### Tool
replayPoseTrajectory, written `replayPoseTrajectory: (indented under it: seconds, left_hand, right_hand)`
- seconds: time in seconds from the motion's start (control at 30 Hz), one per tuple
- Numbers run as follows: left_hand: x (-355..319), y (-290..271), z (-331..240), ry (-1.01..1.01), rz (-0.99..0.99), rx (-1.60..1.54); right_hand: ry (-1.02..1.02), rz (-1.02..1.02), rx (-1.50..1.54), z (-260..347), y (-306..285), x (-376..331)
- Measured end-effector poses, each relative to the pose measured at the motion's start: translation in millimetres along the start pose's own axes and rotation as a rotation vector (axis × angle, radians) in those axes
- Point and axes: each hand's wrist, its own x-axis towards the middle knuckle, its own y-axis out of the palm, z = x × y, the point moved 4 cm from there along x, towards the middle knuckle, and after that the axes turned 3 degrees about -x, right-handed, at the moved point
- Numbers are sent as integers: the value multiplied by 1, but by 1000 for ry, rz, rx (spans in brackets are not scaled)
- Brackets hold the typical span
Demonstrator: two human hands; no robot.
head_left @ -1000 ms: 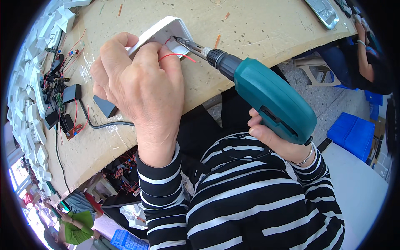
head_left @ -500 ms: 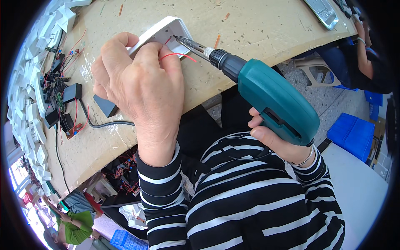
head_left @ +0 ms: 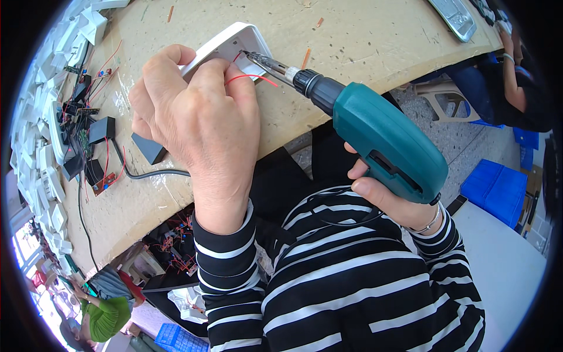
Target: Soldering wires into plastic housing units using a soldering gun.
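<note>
My left hand [head_left: 202,114] is closed on the near left rim of a white plastic housing [head_left: 253,42], tilted with its hollow side toward me. A red wire [head_left: 258,76] comes out from between its fingers, and a short red wire end shows inside the housing. In my right hand [head_left: 390,202] is a green soldering gun [head_left: 390,141], held by its handle. Its metal tip reaches into the housing, next to the short wire end; whether they touch I cannot make out. The fingertips of my left hand are partly hidden behind the hand.
Left of my hand lie black boxes [head_left: 102,129], circuit boards and red wires, with a black cable [head_left: 155,175] running toward my wrist. White housings [head_left: 44,158] are piled along the table's left edge. A metal tray [head_left: 454,20] is at the far right. Two other people sit nearby.
The soldering gun and my right hand have shifted very slightly up and left. My left hand and the housing have stayed in place.
</note>
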Motion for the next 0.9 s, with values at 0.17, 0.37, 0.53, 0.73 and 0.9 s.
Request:
replayPoseTrajectory:
  seconds: [0.17,0.37,0.53,0.73,0.9]
  left_hand:
    - [0,0,0,-11,9,3]
    - [0,0,-1,-10,14,11]
    - [1,1,-2,13,-10,-34]
    - [0,-1,-1,-6,2,-4]
    - [-3,-7,-3,17,18,-70]
  right_hand:
    - [-24,14,9,0,0,1]
    - [17,10,-7,4,-5,-4]
    - [-1,-13,44,6,-12,-16]
    - [-14,148,86,10,-22,-17]
    - [19,161,35,11,-24,-12]
